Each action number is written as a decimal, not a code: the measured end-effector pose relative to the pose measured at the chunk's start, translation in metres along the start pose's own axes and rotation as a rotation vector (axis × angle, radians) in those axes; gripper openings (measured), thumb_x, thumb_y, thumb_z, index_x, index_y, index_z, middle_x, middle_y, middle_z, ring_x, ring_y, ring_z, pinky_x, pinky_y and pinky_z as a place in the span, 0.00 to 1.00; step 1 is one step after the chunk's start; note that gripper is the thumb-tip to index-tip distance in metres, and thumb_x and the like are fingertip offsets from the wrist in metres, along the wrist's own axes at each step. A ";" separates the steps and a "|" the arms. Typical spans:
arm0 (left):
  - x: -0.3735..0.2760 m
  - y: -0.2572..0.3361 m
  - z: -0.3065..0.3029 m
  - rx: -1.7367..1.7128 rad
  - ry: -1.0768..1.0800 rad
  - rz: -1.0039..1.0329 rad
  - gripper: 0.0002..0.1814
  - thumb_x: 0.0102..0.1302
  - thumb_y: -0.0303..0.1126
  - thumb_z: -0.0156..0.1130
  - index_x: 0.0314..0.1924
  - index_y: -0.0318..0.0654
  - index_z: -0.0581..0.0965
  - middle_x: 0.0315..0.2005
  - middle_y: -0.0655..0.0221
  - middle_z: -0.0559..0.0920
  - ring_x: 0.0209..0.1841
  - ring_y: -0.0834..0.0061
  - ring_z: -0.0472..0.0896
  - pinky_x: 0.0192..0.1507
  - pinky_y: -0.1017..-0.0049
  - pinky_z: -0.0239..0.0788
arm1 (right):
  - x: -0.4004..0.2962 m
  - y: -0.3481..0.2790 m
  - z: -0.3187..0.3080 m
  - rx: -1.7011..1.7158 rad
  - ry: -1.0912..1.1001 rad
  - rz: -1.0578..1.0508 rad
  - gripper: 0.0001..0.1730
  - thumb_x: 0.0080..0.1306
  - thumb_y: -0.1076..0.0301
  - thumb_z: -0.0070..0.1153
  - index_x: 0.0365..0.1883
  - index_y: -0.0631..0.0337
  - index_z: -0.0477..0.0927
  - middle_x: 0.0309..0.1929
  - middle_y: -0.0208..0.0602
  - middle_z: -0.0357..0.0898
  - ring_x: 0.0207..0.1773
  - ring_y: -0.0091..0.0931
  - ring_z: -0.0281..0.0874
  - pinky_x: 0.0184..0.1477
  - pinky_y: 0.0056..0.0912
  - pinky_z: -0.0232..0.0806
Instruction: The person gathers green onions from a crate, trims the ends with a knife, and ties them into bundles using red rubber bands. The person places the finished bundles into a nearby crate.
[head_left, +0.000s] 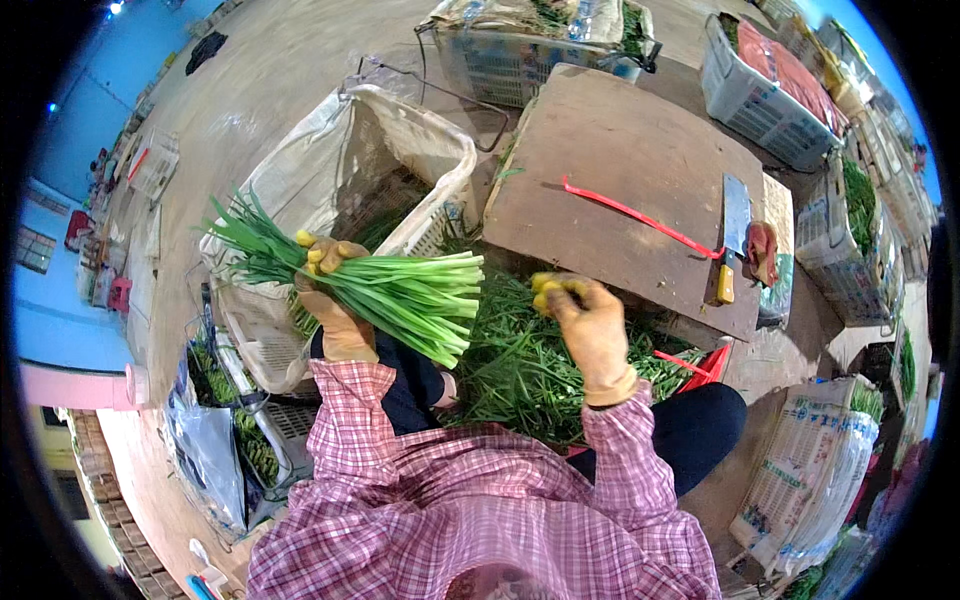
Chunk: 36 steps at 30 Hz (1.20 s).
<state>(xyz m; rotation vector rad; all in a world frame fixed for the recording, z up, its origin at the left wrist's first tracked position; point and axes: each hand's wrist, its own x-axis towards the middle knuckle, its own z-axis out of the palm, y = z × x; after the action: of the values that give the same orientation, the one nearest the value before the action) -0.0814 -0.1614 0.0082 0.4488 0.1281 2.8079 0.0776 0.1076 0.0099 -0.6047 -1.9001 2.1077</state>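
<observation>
My left hand (334, 300), in a rubber glove with yellow fingertips, grips a bundle of green garlic chives (405, 292); the pale cut ends point right. Gloved alike, my right hand (581, 304) hovers above a heap of loose green leaves (517, 360), fingers curled; whether something small is between them I cannot tell. Beyond it, a brown board (622, 150) bears a red strip (637, 215), a cleaver (735, 217) with a yellow handle and a reddish cloth (761, 253).
A lined white plastic basket (442, 187) stands front left, beside a crate of greens (259, 450). Another packed basket (495, 67) is beyond the board. More loaded baskets (772, 112) line the right side, with a wrapped one (806, 465) at lower right.
</observation>
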 end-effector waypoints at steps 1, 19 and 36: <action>-0.003 0.005 0.000 0.025 0.012 0.003 0.18 0.59 0.24 0.69 0.50 0.41 0.81 0.33 0.74 0.83 0.35 0.76 0.81 0.58 0.69 0.71 | -0.006 -0.028 -0.002 -0.227 0.018 -0.020 0.18 0.65 0.68 0.65 0.52 0.67 0.82 0.47 0.43 0.85 0.46 0.28 0.83 0.50 0.30 0.74; -0.012 -0.058 0.002 0.427 0.607 0.101 0.28 0.50 0.19 0.56 0.56 0.36 0.77 0.38 0.63 0.82 0.36 0.64 0.82 0.54 0.59 0.79 | 0.015 0.009 0.054 -0.936 -0.607 -0.270 0.71 0.40 0.38 0.78 0.74 0.68 0.56 0.68 0.57 0.68 0.70 0.49 0.66 0.72 0.46 0.57; -0.026 -0.028 -0.035 0.660 0.839 -0.283 0.25 0.75 0.47 0.55 0.63 0.37 0.71 0.55 0.63 0.78 0.53 0.64 0.78 0.56 0.58 0.71 | 0.011 0.083 0.084 0.396 -0.656 0.886 0.17 0.64 0.72 0.64 0.49 0.71 0.77 0.39 0.47 0.82 0.34 0.39 0.85 0.37 0.46 0.82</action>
<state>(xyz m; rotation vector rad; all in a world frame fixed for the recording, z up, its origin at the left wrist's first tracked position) -0.0614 -0.1437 -0.0363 -0.6076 1.1896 2.4151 0.0381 0.0278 -0.0674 -0.8292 -1.4921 3.4925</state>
